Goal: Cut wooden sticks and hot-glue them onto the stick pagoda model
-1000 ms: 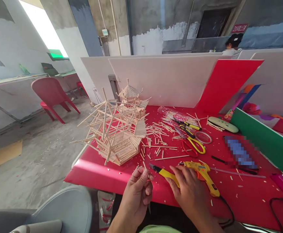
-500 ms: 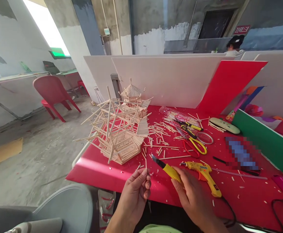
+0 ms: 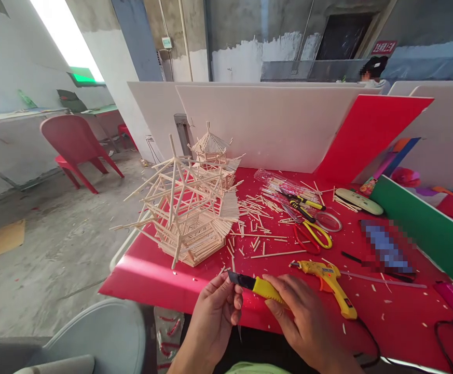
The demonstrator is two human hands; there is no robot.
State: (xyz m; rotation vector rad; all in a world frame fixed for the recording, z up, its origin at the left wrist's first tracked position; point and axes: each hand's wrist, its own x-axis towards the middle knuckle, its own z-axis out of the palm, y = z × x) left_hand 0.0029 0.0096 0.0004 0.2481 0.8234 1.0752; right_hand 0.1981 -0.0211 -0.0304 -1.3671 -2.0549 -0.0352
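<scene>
Between the thumb and fingers of my left hand, a thin wooden stick is pinched, its upper part pointing away from me. My right hand is wrapped round a yellow utility knife. The knife's dark blade end lies across the stick, just by my left fingertips; whether it touches the wood is hard to tell. Beyond my left hand stands a stick-built pavilion model, with a smaller roofed tower behind it.
On the red tabletop lie a yellow glue gun with its cord, scissors, pliers, loose sticks and a clear ring. White boards stand behind. A person is beyond them.
My right hand has brought the knife leftward and down, so its blade end now meets the area by my left fingertips. The view has shifted slightly.
</scene>
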